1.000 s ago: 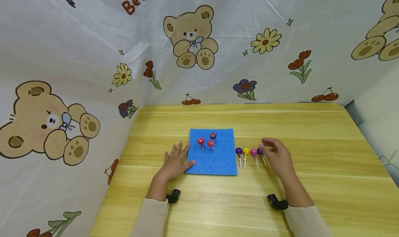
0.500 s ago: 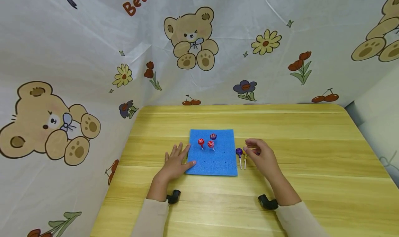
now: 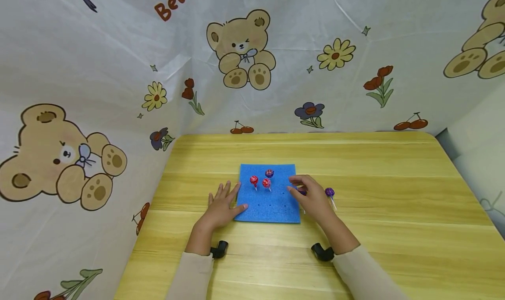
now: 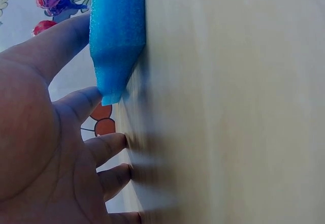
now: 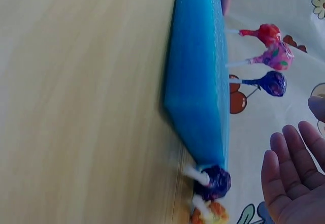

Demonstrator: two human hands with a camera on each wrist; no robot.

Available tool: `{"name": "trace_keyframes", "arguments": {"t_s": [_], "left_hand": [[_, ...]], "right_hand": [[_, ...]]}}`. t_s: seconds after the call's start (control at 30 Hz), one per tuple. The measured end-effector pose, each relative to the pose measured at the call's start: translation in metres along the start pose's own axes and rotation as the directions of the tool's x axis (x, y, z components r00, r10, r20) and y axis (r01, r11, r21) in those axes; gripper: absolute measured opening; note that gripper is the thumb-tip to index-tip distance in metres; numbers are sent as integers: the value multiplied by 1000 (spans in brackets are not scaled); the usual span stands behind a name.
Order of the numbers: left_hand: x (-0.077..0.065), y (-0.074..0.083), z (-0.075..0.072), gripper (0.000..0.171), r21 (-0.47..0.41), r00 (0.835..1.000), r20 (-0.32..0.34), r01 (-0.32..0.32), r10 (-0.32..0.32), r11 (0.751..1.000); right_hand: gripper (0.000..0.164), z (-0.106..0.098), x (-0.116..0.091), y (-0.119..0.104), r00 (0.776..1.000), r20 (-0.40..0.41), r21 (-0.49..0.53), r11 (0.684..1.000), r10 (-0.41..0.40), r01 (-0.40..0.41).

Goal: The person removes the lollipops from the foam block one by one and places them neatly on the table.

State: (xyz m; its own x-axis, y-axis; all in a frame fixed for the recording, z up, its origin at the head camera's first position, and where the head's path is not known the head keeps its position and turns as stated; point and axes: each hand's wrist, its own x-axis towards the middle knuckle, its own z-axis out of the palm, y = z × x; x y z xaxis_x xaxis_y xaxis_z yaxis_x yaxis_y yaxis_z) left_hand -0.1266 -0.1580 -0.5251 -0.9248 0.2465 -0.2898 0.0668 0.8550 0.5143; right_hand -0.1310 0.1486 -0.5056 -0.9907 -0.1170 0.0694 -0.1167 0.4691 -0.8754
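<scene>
A blue foam block [image 3: 268, 212] lies on the table with a red lollipop [image 3: 254, 180], a pink lollipop [image 3: 266, 183] and a purple lollipop [image 3: 269, 173] standing in it by their sticks. My left hand [image 3: 218, 211] is spread at its left side, thumb on top and index finger touching the edge. Over the right edge hovers my right hand [image 3: 313, 199], fingers loosely bent and nothing visible in them. Beneath it, the right wrist view shows another purple lollipop [image 5: 218, 182] and a yellow-orange lollipop [image 5: 216, 215]. A further purple lollipop [image 3: 329, 191] lies right of that hand.
The wooden table [image 3: 394, 203] stretches out around the block. Behind and to the left hangs a white cloth [image 3: 165, 45] printed with bears and flowers. Several small dark holes show in the foam's top.
My right hand has moved left, from beside the rightmost purple lollipop, across the row, to the foam block's right edge. It now covers the pink and yellow ones. My left hand stays put.
</scene>
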Motion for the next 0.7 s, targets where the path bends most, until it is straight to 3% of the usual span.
{"name": "trace_keyframes", "arguments": {"t_s": [0.7], "left_hand": [[1,-1,1,80,12,1000,-4,7,-7,1000]], "right_hand": [[30,41,20,-18,994,67,-56,994,-88,92]]}}
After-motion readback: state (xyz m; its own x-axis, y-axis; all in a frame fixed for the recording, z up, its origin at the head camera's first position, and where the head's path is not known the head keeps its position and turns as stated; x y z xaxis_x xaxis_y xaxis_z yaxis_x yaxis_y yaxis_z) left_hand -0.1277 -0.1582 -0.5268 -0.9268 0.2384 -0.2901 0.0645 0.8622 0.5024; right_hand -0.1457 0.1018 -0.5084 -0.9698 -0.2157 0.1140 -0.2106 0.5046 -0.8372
